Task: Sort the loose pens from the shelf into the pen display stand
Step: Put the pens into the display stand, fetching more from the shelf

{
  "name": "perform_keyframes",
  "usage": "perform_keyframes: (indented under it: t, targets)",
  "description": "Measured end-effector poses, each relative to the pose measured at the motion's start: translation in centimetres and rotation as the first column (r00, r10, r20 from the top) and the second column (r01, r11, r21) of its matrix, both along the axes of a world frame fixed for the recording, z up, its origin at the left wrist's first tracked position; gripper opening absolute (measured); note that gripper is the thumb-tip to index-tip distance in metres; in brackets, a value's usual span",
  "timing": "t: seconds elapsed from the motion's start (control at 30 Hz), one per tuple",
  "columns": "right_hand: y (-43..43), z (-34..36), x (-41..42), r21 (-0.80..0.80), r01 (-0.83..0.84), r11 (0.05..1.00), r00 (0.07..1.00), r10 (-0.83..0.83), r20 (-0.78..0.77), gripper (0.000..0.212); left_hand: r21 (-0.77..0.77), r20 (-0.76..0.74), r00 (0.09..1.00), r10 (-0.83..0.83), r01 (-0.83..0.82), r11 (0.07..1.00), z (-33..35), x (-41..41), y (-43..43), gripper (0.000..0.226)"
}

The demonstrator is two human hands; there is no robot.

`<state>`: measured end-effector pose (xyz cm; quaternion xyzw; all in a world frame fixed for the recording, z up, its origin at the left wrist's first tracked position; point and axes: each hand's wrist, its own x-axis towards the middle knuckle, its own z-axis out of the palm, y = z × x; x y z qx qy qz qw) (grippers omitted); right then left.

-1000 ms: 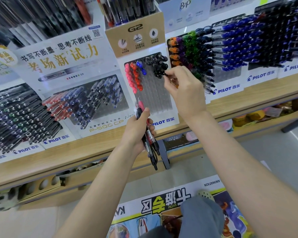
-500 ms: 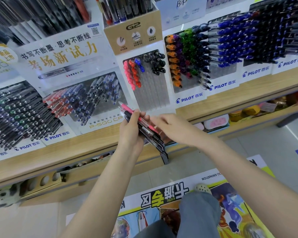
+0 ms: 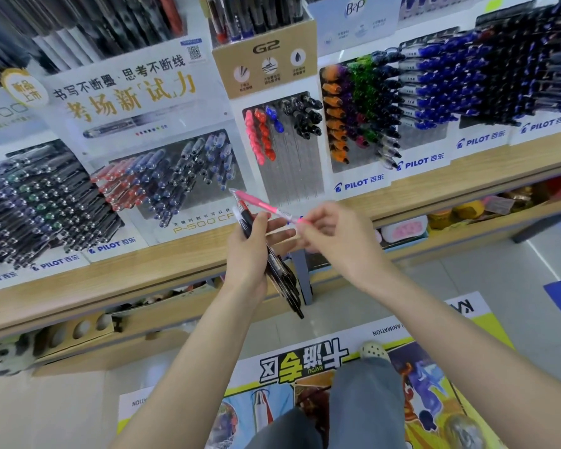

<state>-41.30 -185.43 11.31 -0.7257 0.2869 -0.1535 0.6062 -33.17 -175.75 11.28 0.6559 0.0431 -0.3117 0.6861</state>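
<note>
L hand (image 3: 250, 254) grips bundle of dark pens (image 3: 285, 280) just below G2 stand (image 3: 302, 170); R hand (image 3: 340, 244) pinches pink pen (image 3: 263, 205) by its end, also below stand. Stand's upper slots hold red pens (image 3: 260, 137), blue pens (image 3: 274, 119), black pens (image 3: 305, 116).

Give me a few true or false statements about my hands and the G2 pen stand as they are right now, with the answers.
1. The right hand pinches one end of a pink pen. True.
2. The left hand is empty. False: it grips a bundle of dark pens.
3. Every channel of the G2 stand is full to the bottom. False: the lower parts are bare.
4. In the stand, the black pens sit to the picture's right of the red pens. True.
5. The pink pen sits in the stand. False: it is held in front of the shelf.
</note>
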Motion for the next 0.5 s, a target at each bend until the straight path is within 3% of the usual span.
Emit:
perform_keyframes:
  t: [0.13,0.23,0.5]
  targets:
    - [-0.9,1.1,-0.5,-0.090,0.172,0.981,0.974,-0.155,0.167,0.011,0.067,0.011,1.000,-0.003,0.002,0.998,0.0,0.5,0.8,0.020]
    - [-1.3,0.9,-0.2,-0.251,0.313,0.916,0.932,-0.246,0.265,0.017,0.071,-0.005,0.999,-0.047,0.047,0.996,-0.5,1.0,1.4,0.019]
    - [0.0,-0.7,2.4,-0.507,0.401,0.763,0.897,-0.215,0.386,0.020,0.013,-0.069,0.994,-0.080,0.081,0.997,-1.6,1.9,3.1,0.018]
